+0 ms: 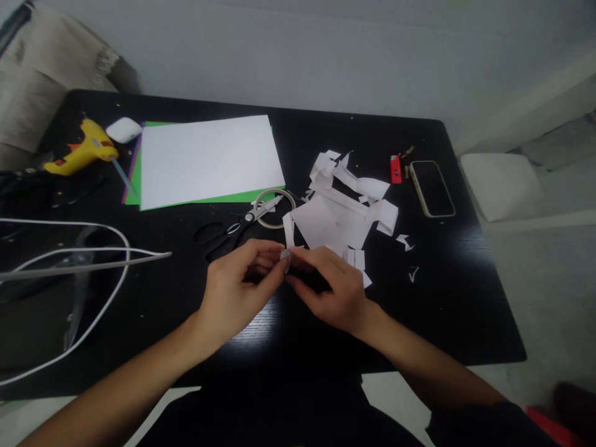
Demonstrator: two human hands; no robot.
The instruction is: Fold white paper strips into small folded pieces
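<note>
Between the fingertips of both hands is a small white piece of paper (285, 256), held just above the near middle of the black table. My left hand (239, 282) pinches it from the left, with the thumb in front. From the other side my right hand (331, 287) grips it between thumb and forefinger; its remaining fingers are partly hidden. Black-handled scissors (233, 228) lie partly open just beyond my left hand, their blades across a roll of tape (289, 202). A heap of cut white paper scraps (333, 220) spreads beyond my right hand.
White sheets (209, 161) lie over green paper (223, 197) at the back left. A yellow glue gun (88, 149) and white case (123, 130) are beside them. White cable (121, 273) loops at left. A red lighter (395, 169) and phone (432, 189) lie right.
</note>
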